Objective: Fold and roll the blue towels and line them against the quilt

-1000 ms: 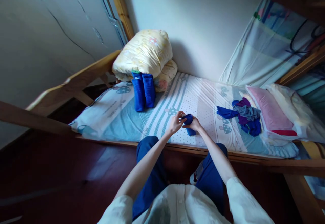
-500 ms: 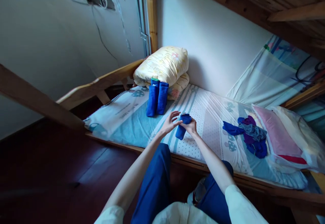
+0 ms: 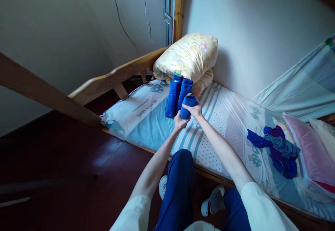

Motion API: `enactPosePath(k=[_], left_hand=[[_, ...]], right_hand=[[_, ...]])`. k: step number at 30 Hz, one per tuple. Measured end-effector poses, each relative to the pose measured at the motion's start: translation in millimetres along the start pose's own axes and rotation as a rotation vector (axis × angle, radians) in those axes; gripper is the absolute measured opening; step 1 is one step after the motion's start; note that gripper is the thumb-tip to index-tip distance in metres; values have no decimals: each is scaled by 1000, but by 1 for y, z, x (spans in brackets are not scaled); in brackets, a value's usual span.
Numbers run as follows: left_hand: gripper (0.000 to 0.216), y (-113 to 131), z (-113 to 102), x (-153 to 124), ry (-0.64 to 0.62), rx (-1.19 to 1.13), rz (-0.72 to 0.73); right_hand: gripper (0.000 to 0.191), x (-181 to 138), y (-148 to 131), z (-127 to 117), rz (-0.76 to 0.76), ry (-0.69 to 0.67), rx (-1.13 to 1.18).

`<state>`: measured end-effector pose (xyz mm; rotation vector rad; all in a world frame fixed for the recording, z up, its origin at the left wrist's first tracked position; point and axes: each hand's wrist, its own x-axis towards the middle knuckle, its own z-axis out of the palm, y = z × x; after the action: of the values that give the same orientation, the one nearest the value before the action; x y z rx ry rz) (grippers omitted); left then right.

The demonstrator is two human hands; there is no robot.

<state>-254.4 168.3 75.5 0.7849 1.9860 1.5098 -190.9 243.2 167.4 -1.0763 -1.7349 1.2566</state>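
Both hands hold one rolled blue garment [image 3: 189,107] upright above the bed. My left hand [image 3: 180,120] grips its lower left side, fingers wrapped around it. My right hand [image 3: 195,110] is closed on the upper right side, with the thumb across the front. Just beyond, further blue rolls [image 3: 173,98] stand side by side, leaning against the folded yellow quilt [image 3: 192,54]. One of them shows a green edge at its top. On the right of the mattress lies a loose heap of blue and purple clothes [image 3: 282,150].
The patterned mattress [image 3: 217,128] runs across a wooden bed frame. A pink pillow [image 3: 309,136] in a clear cover lies at the right end. A wooden rail [image 3: 125,66] closes the left end, and a slanting post [image 3: 49,91] stands nearer me. Pale netting [image 3: 300,84] hangs at the right.
The rolled garment has moved forward, up close to the standing rolls. My left hand, open beside it before, has closed on it. The view has swung left.
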Motion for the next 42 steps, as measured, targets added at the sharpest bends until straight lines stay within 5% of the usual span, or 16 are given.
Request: enactPosePath(k=[10, 25, 30, 36, 42], left_hand=[[50, -17, -4, 69, 59, 59, -11], [46, -41, 9, 87, 71, 79, -68], [68, -49, 15, 90, 146, 154, -5], [97, -50, 16, 81, 297, 268, 143], [72, -59, 19, 31, 134, 269, 293]], right_hand=[[53, 60, 25, 50, 22, 30, 73], [52, 77, 56, 67, 100, 63, -1], [84, 83, 68, 69, 104, 10, 0], [134, 64, 88, 47, 225, -28, 28], [125, -15, 123, -7, 347, -3, 105]])
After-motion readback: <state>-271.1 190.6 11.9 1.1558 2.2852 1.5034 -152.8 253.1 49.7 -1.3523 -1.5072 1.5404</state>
